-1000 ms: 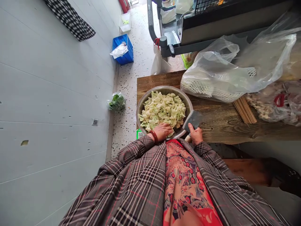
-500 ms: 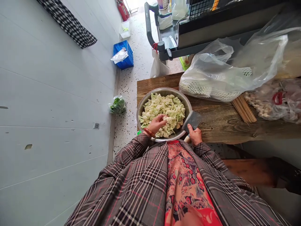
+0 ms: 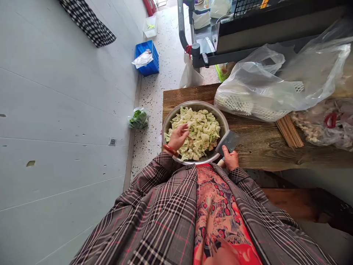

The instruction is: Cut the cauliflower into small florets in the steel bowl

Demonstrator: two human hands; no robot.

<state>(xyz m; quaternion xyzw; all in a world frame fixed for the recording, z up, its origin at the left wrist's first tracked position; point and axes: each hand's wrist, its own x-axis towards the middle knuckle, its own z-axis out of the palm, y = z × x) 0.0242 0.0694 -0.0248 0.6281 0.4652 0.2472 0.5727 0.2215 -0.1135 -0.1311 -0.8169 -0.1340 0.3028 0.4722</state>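
Note:
A wide steel bowl point(image 3: 224, 121) full of cauliflower florets point(image 3: 202, 129) sits at the near left end of the wooden table. Over the left part of the florets is my left hand point(image 3: 178, 137), its fingers apart with nothing seen in them; a reddish bracelet circles the wrist. To the right of the bowl, my right hand point(image 3: 230, 159) grips a cleaver point(image 3: 228, 142), thumb on the broad grey blade. The blade overlaps the bowl's right rim; whether it touches the rim I cannot tell. Part of the pale handle shows under the hand.
On the wooden table point(image 3: 256, 151) lie a clear plastic bag point(image 3: 256, 92) with net-wrapped produce, wooden skewers point(image 3: 289, 131) and another bag point(image 3: 322, 125). A black-framed cart point(image 3: 261, 40) stands behind. Bagged greens point(image 3: 138, 118) and a blue crate point(image 3: 147, 60) are on the floor, beside the wall.
My left hand has moved left and up over the bowl, and its fingers have spread from a pinch around a floret. The right hand still grips the cleaver. The view has shifted slightly.

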